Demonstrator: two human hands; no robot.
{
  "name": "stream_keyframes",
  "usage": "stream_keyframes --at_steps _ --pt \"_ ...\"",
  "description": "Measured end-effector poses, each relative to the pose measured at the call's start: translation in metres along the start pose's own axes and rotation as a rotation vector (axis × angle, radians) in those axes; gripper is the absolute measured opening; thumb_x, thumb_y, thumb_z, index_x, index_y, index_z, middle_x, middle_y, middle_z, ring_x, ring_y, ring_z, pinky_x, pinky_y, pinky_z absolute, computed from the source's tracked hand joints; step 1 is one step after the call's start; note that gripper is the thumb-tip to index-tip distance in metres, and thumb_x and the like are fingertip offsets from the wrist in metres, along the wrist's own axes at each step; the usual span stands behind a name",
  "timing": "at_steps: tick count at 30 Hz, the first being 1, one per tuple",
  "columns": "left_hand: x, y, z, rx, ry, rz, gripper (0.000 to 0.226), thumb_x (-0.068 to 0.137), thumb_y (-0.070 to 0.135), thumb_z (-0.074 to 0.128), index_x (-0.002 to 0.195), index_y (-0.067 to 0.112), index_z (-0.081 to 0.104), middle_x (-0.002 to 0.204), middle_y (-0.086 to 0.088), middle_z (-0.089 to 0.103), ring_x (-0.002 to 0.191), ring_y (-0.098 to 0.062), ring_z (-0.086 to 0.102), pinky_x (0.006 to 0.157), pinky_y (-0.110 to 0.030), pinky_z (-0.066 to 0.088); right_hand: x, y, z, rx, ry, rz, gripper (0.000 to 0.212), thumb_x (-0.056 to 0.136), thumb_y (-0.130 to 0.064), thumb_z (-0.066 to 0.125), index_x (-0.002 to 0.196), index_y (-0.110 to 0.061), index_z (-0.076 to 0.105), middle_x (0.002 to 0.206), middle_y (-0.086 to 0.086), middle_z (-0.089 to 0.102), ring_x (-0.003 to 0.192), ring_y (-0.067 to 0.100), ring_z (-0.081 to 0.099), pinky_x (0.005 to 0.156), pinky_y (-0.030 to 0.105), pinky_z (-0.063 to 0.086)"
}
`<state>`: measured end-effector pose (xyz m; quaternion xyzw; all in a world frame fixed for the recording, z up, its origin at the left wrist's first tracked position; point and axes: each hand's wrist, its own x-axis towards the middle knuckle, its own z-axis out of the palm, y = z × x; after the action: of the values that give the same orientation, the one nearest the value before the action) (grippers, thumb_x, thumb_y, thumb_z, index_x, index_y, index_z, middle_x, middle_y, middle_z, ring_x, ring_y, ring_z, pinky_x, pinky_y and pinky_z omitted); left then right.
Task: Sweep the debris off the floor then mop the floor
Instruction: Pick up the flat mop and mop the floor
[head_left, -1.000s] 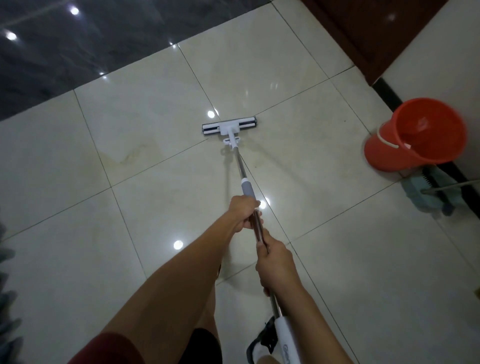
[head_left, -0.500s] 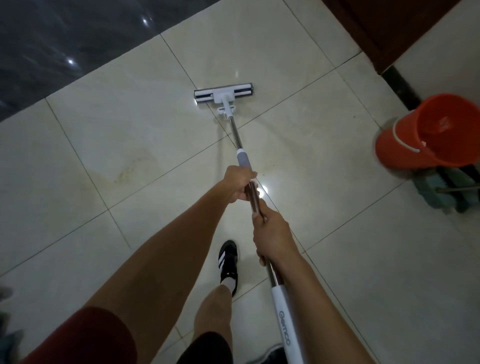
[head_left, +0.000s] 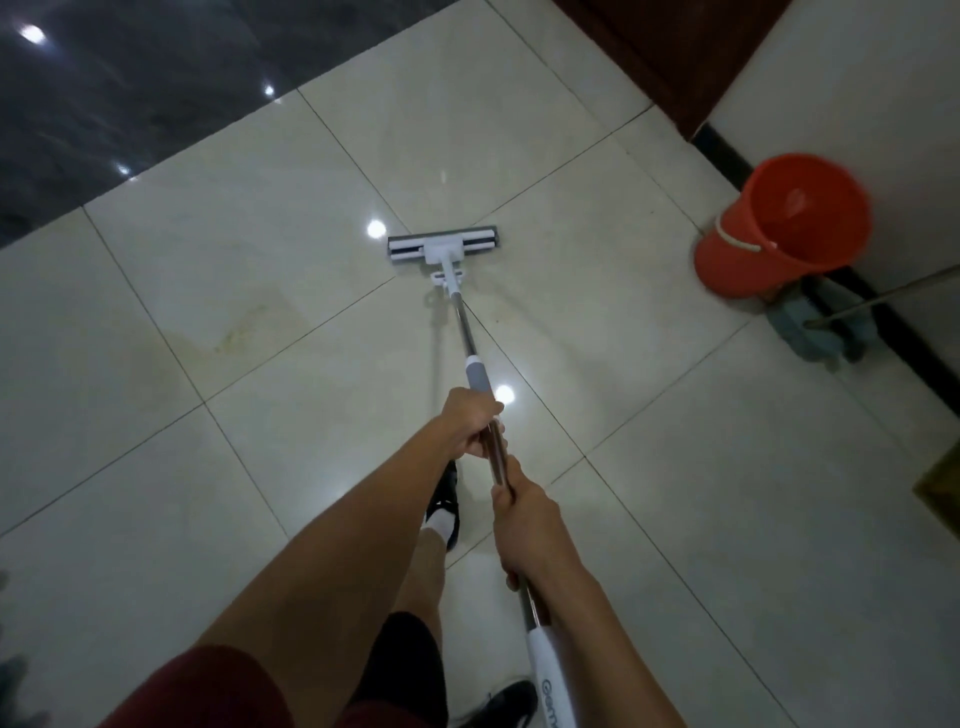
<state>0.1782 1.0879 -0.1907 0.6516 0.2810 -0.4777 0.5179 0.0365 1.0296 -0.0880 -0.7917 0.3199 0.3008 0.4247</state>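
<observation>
Far left, top corner: dark polished floor section (head_left: 104, 93) with ceiling-light reflections, meeting the cream glossy tiled floor (head_left: 675, 493) along a diagonal edge. A faint yellowish stain (head_left: 244, 332) sits on a cream tile left of centre.

Centre: white-and-grey flat mop head (head_left: 442, 244) lies flat on the cream tiles, just beyond a grout crossing. Its metal pole with a grey collar (head_left: 470, 340) runs back toward the person.

Left hand (head_left: 470, 428): fingers wrapped round the pole just below the grey collar, clenched on it. Right hand (head_left: 524, 525): closer to the body, also clasped round the pole, thumb along the top. Below it the white plastic handle section (head_left: 545, 670) carries grey lettering, only partly legible.

Under the arms: black shoe with white sock (head_left: 444, 506) on the tile; a second dark shoe (head_left: 511, 699) at the bottom edge.

Right: orange plastic bucket (head_left: 779, 223) with a white bail stands beside the wall's black skirting (head_left: 727, 156). Touching its near side, a blue-green item (head_left: 810, 332) with a thin rod, possibly a second mop; blur prevents certainty.
</observation>
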Motion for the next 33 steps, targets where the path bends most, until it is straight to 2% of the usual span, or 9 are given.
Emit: stream_keyframes --at_steps 3,6,10,14,21,24,26,29,33 --pt "-0.035 -0.07 0.033 0.019 -0.004 -0.014 0.021 0.097 0.012 0.061 0.109 -0.004 0.056 0.071 -0.018 0.063 0.059 -0.031 0.065 0.067 -0.048 0.061 -0.057 0.062 0.013 0.024 -0.01 0.024 0.045 0.105 -0.032 0.034 0.15 -0.039 0.031 0.084 -0.003 0.062 0.069 0.013 0.063 0.058 0.026 0.051" --pt "-0.071 -0.136 0.063 0.053 -0.014 -0.028 0.019 0.098 0.013 0.059 0.108 -0.003 0.056 0.073 -0.017 0.063 0.059 -0.03 0.066 0.066 -0.046 0.061 -0.113 0.119 0.024 0.028 -0.011 0.019 0.048 0.105 -0.032 0.034 0.152 -0.039 0.028 0.093 0.003 0.067 0.08 0.021 0.068 0.071 0.038 0.059" --pt "-0.113 -0.2 0.094 0.097 -0.017 -0.042 0.02 0.099 0.013 0.059 0.111 -0.003 0.057 0.076 -0.017 0.064 0.057 -0.028 0.066 0.059 -0.042 0.061 -0.17 0.175 0.035 0.056 0.004 0.016 0.047 0.106 -0.028 0.034 0.153 -0.031 0.033 0.098 0.002 0.066 0.085 0.02 0.065 0.075 0.032 0.052" --pt "-0.142 -0.232 0.11 0.116 -0.003 -0.033 0.012 0.1 0.014 0.056 0.098 0.002 0.056 0.074 -0.015 0.064 0.053 -0.027 0.065 0.054 -0.039 0.06 -0.206 0.202 0.042 0.081 0.03 0.035 0.046 0.106 -0.029 0.035 0.152 -0.029 0.035 0.098 0.001 0.065 0.085 0.017 0.064 0.073 0.028 0.049" --pt "-0.17 -0.257 0.106 0.061 0.037 0.038 0.009 0.096 0.009 0.059 0.1 0.001 0.06 0.074 -0.015 0.065 0.051 -0.026 0.064 0.052 -0.036 0.057 -0.239 0.209 0.053 0.057 0.04 -0.008 0.065 0.099 -0.013 0.052 0.157 -0.029 0.028 0.101 -0.001 0.066 0.08 0.01 0.062 0.078 0.02 0.055" --pt "-0.179 -0.261 0.097 0.024 0.055 0.049 0.007 0.096 0.008 0.059 0.097 0.001 0.06 0.074 -0.015 0.065 0.053 -0.027 0.063 0.052 -0.035 0.058 -0.249 0.2 0.057 0.025 0.021 -0.01 0.069 0.096 -0.004 0.046 0.157 -0.028 0.026 0.082 -0.004 0.059 0.07 0.011 0.059 0.067 0.02 0.054" --pt "-0.185 -0.261 0.088 -0.016 0.06 0.051 0.008 0.095 0.007 0.06 0.098 0.0 0.06 0.072 -0.015 0.064 0.051 -0.026 0.062 0.051 -0.035 0.057 -0.254 0.191 0.06 0.012 0.011 -0.013 0.072 0.094 -0.003 0.045 0.157 -0.031 0.024 0.077 -0.004 0.056 0.068 0.012 0.059 0.063 0.021 0.051" --pt "-0.191 -0.256 0.065 -0.066 0.068 0.067 0.01 0.094 0.007 0.061 0.101 0.0 0.06 0.07 -0.014 0.064 0.049 -0.026 0.061 0.051 -0.035 0.056 -0.258 0.172 0.065 -0.002 -0.001 -0.04 0.073 0.094 -0.002 0.047 0.157 -0.033 0.025 0.081 -0.001 0.058 0.068 0.012 0.059 0.061 0.021 0.049" --pt "-0.2 -0.245 0.023 -0.146 0.103 0.088 0.008 0.094 0.006 0.062 0.098 0.001 0.059 0.069 -0.015 0.064 0.05 -0.027 0.061 0.054 -0.036 0.056 -0.258 0.137 0.076 -0.034 -0.044 -0.104 0.073 0.094 -0.003 0.049 0.156 -0.034 0.027 0.088 0.0 0.062 0.074 0.013 0.064 0.066 0.022 0.055"
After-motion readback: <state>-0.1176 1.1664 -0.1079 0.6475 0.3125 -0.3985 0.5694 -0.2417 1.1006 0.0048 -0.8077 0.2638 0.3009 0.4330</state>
